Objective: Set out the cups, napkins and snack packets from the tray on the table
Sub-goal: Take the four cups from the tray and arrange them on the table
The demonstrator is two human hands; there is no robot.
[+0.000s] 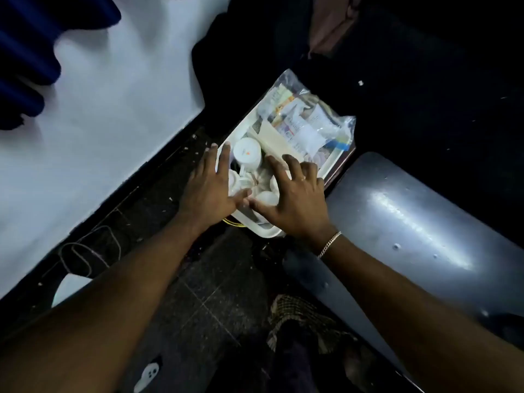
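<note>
A white tray [269,232] sits low in the middle of the view, on something dark. Its near end holds white cups; one upside-down cup [247,153] shows its base, and others lie partly hidden under my hands. At the far end lies a clear plastic bag of snack packets [304,120], with folded cream napkins [273,139] beside it. My left hand [211,185] hovers flat over the tray's left rim with fingers spread. Over the cups, my right hand [295,194] has its fingers spread and bent. Neither hand grips anything.
A white table surface [99,114] stretches across the left, with a blue cloth [25,52] on its far corner. A grey chair seat [411,222] stands at the right of the tray. Dark tiled floor and a cable [85,251] lie below.
</note>
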